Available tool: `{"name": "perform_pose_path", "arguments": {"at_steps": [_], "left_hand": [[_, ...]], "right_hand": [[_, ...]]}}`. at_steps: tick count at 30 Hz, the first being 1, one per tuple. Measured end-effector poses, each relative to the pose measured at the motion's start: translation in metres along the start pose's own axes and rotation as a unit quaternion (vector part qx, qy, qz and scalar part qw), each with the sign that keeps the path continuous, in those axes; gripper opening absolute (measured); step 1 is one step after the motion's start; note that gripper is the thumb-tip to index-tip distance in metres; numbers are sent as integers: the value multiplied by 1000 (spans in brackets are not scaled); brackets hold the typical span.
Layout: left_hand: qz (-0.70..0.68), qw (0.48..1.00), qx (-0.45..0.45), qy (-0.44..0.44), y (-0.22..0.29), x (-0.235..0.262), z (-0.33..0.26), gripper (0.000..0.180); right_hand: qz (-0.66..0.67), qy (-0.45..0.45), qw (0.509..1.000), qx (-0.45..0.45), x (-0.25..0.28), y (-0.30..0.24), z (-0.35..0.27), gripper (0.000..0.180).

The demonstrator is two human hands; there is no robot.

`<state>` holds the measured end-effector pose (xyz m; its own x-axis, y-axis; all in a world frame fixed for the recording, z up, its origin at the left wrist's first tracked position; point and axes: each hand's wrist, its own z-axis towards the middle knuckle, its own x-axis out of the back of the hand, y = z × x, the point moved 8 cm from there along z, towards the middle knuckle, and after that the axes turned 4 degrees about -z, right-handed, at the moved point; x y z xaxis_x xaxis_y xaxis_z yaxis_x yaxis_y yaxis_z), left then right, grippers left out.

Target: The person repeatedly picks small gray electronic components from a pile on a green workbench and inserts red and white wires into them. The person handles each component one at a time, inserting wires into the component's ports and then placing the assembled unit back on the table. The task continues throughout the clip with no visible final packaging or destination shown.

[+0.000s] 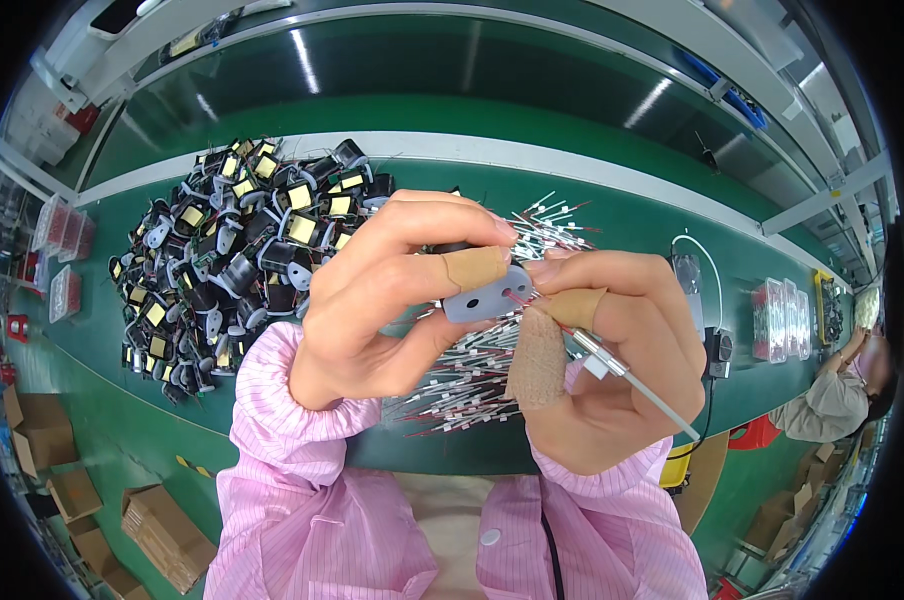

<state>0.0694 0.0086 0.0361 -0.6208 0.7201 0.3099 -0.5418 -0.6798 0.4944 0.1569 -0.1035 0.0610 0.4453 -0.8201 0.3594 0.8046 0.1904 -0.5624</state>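
Above the bench, my left hand (377,290) is closed on a small grey plastic part (486,304) with round holes in its face. Tape wraps one of its fingers. My right hand (627,345) pinches a thin red wire lead (520,298) at one of the holes; tape covers its thumb and a finger. Across the right palm lies a thin grey-white cable (657,400) with a silver end and a small white tag. How far the wire reaches into the hole cannot be made out. Under the hands lies a spread of white-tagged wire leads (462,380).
A big heap of black-and-grey parts with yellow pads (237,260) covers the bench's left. Clear plastic boxes (780,318) and a black adapter (718,350) sit at right. A pale rail (422,145) runs behind. Another person (832,400) is at far right; cardboard boxes (167,535) stand lower left.
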Motion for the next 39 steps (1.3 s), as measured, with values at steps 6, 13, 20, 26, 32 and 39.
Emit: {"name": "perform_pose_path", "arguments": {"at_steps": [6,13,20,26,32,39], "left_hand": [[-5,1000,-4,3,0,0,0,31],[-1,1000,-7,11,1,1,1,34],[7,1000,-15,-1,2,1,1,36],[27,999,-22,-5,3,0,2,39],[9,1000,16,-14,-3,-1,-5,45],[-71,993,81,-41,-11,4,-4,49]], "right_hand": [[0,-2,1000,-4,1,0,0,16],[-5,0,1000,-8,0,0,0,16],[-16,-6,1000,-1,-1,-1,1,16],[-48,-29,998,21,-3,-4,5,17],[38,-38,999,5,-13,13,4,19],[210,-55,967,-134,-6,30,0,20]]}}
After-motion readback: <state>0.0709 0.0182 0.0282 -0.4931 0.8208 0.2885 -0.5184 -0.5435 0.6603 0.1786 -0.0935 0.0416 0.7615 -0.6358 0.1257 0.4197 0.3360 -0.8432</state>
